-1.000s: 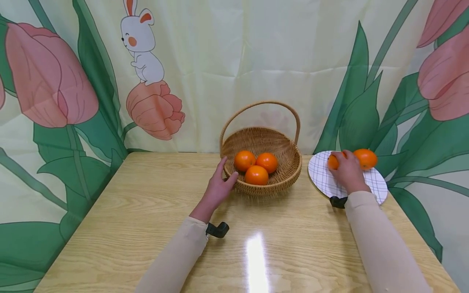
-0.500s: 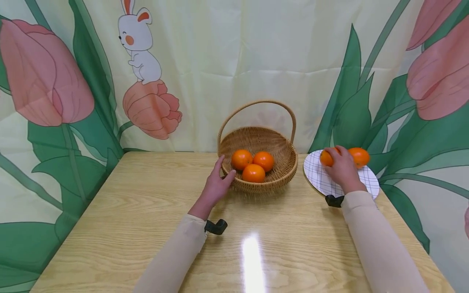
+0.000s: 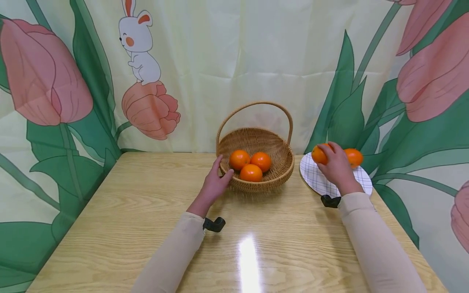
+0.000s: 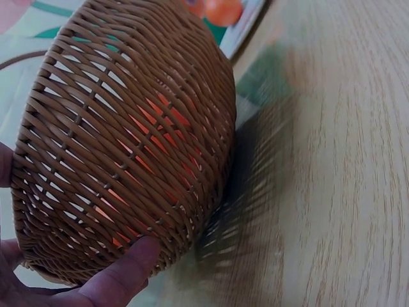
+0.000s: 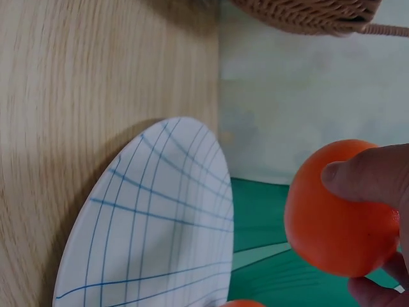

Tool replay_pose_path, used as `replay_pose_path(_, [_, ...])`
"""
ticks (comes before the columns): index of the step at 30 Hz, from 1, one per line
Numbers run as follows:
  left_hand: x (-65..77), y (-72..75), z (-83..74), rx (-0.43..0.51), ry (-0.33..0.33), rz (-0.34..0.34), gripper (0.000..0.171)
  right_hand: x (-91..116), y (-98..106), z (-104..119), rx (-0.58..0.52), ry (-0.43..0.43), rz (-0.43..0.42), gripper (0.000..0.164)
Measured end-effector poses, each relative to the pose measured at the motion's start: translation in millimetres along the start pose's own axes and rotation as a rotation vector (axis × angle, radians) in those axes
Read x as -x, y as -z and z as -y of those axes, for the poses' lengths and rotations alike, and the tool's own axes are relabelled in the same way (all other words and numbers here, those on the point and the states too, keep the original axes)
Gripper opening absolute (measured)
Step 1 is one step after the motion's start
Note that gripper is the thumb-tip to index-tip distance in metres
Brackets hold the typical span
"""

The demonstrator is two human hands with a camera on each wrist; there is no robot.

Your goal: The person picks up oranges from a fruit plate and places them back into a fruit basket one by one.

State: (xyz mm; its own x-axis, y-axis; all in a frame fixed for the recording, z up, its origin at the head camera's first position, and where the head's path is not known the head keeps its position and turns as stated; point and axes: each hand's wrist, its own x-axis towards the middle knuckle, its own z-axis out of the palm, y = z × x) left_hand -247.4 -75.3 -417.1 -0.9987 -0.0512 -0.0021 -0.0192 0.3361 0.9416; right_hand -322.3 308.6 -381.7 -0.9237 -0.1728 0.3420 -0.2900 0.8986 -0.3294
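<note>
In the head view, my right hand (image 3: pixel 338 169) grips an orange (image 3: pixel 319 154) above the left part of a white plate (image 3: pixel 318 178) with blue lines. In the right wrist view, thumb and fingers hold that orange (image 5: pixel 339 211) off the plate's surface. A second orange (image 3: pixel 353 157) is just beyond this hand, partly hidden by it. My left hand (image 3: pixel 213 185) rests against the left side of a wicker basket (image 3: pixel 280 179), thumb and fingers spread. The left wrist view shows the thumb (image 4: pixel 124 272) touching the woven wall. Inside the basket lie three oranges (image 3: pixel 251 173).
The basket's tall arched handle (image 3: pixel 256 103) rises above its bowl. Everything stands on a light wooden table (image 3: pixel 146 195), near its back edge. Behind hangs a curtain (image 3: pixel 205 81) printed with tulips and a rabbit. Black cameras sit at both wrists.
The right hand has lifted the orange slightly from the plate. My left hand stays at the basket. The whole head view has shifted a little, so everything appears farther left.
</note>
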Motion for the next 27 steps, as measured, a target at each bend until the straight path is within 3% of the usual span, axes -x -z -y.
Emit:
replay_pose_path(5, [-1.2,1.3,-1.6,-0.001,0.012,0.015,0.072,1.8,6.7,12.0,-0.009,0.031,-0.029,0.06])
replay_pose_path(12, [-2.1,2.2,-2.2,0.083,0.028,0.045,0.07,5.8,13.5,28.8,-0.022,0.081,-0.08,0.06])
replay_pose_path(27, [-4.0,3.0,3.0,0.095,0.008,0.018,0.07,8.1,20.3,73.6,-0.07,0.234,-0.207,0.06])
